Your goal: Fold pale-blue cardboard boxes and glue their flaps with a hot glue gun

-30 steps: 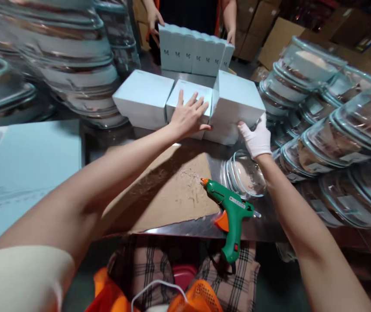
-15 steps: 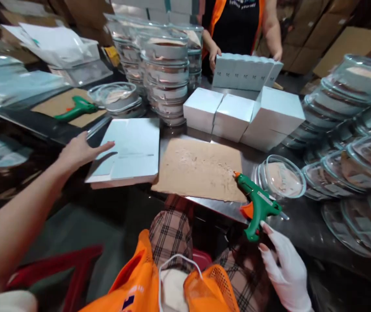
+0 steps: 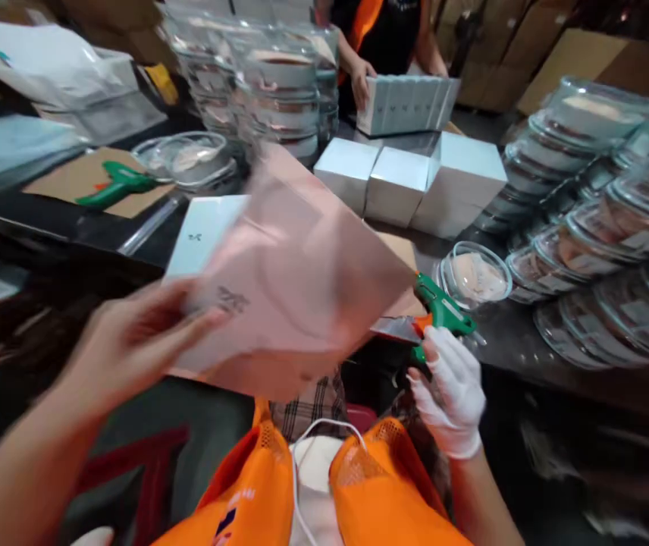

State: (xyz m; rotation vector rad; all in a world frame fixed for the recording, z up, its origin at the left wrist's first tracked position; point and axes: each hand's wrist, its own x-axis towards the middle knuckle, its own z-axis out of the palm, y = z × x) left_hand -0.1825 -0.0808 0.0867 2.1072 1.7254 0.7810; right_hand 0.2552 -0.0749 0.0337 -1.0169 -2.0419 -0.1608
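My left hand [image 3: 131, 341] holds a flat, unfolded box blank [image 3: 296, 280], its pinkish-brown inner side up, lifted above the table and blurred by motion. My right hand [image 3: 450, 387], in a white glove, grips the handle of the green glue gun [image 3: 438, 311] at the table's near edge. Under the blank lies a stack of pale blue flat blanks [image 3: 199, 235]. A brown cardboard mat [image 3: 401, 250] shows partly behind the raised blank.
Three closed white boxes [image 3: 404, 182] stand in a row further back. Glass dishes with lids [image 3: 586, 227] are piled on the right and stacked at the back. Another person's hands hold a row of boxes [image 3: 407, 106]. A second green glue gun [image 3: 114, 186] lies left.
My left hand has picked a flat blank off the stack and lifted it. My right hand has closed on the glue gun's handle.
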